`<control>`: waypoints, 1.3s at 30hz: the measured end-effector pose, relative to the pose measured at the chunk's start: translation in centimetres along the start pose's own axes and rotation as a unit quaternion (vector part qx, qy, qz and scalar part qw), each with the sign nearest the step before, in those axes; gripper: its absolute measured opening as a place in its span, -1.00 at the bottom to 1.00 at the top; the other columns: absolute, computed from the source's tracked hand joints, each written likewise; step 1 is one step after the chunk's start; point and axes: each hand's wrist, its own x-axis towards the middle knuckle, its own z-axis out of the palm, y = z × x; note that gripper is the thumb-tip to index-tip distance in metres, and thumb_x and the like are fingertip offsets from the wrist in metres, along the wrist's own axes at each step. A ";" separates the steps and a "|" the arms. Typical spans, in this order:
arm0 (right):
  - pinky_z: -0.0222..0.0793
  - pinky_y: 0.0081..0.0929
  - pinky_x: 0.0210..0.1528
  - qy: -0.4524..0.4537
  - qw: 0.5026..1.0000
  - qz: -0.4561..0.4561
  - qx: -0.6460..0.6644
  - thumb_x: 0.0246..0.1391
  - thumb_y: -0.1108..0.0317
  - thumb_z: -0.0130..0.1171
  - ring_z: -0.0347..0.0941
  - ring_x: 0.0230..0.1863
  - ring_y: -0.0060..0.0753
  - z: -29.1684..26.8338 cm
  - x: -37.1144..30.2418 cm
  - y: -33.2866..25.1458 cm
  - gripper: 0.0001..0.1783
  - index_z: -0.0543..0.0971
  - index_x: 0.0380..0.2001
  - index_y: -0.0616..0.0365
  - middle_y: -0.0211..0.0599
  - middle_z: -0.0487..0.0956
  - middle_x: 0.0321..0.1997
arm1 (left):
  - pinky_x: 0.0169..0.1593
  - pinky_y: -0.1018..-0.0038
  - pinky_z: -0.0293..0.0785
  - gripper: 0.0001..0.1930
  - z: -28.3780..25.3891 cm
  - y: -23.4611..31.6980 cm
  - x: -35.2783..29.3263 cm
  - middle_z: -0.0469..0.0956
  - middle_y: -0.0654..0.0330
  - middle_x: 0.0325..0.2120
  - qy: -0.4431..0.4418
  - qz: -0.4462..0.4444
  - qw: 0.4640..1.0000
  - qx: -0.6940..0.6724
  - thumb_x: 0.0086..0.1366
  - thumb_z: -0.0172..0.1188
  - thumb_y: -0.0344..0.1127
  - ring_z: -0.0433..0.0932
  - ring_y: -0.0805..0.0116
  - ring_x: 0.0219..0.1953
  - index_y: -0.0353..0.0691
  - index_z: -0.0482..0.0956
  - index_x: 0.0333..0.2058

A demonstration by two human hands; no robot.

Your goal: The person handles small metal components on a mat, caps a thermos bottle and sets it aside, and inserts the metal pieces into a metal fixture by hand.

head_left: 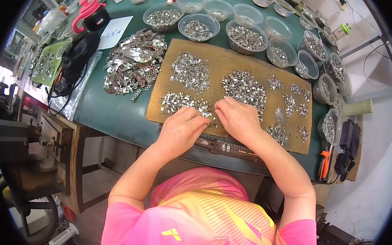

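Note:
My left hand point(183, 128) is closed in a pinch at the front of a tan textured mat point(160, 109), beside a pile of small shiny metal pieces point(177, 102). Close to its right, my right hand point(238, 116) pinches too, just below a bigger pile of metal pieces point(243, 88). The fingertips of both hands hide whatever they hold. Under them, a dark metal bar point(233, 149) lies along the table's front edge, with small bright pieces set in a row. Thin metal pins or slivers point(190, 72) form another heap farther back on the mat.
Clear plastic bowls of metal parts point(246, 35) line the back and right of the green table point(111, 118). Linked metal strips point(135, 59) are heaped left of the mat. Orange-handled pliers point(325, 162) lie at right; a red-and-black mug point(92, 15) stands back left.

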 end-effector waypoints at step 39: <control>0.48 -0.23 0.01 0.064 0.994 -0.063 0.055 0.03 0.49 0.35 0.58 -0.10 -0.17 -2.3 -11.2 1.7 -0.80 0.57 -0.26 0.12 -0.29 0.62 -0.17 | -0.22 0.31 0.51 -0.88 3.5 1.1 2.3 0.51 0.20 -0.41 -0.061 0.048 0.996 0.040 0.15 0.38 -0.46 0.53 0.14 -0.28 -0.21 0.64 -0.34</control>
